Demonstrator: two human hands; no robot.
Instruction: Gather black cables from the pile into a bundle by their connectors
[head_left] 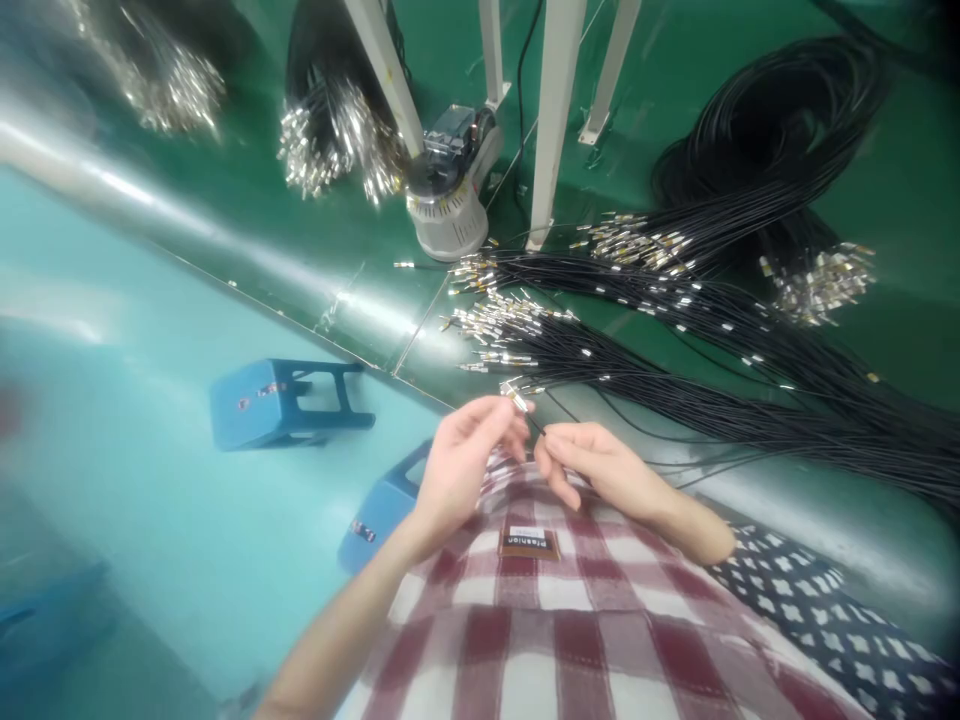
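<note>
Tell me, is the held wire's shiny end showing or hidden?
Showing: the shiny end is visible at the left hand, with black wire running to the right hand.

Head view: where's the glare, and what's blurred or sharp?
In the head view, white glare streaks the table near its edge; in the head view, the far-left cable ends are smeared; also in the head view, the left hand and right hand look fairly sharp.

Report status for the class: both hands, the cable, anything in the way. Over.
Left hand holding silver cable end. Right hand pinching its black cable. Other cables bunched close beyond hands; nothing visibly blocking.
</note>
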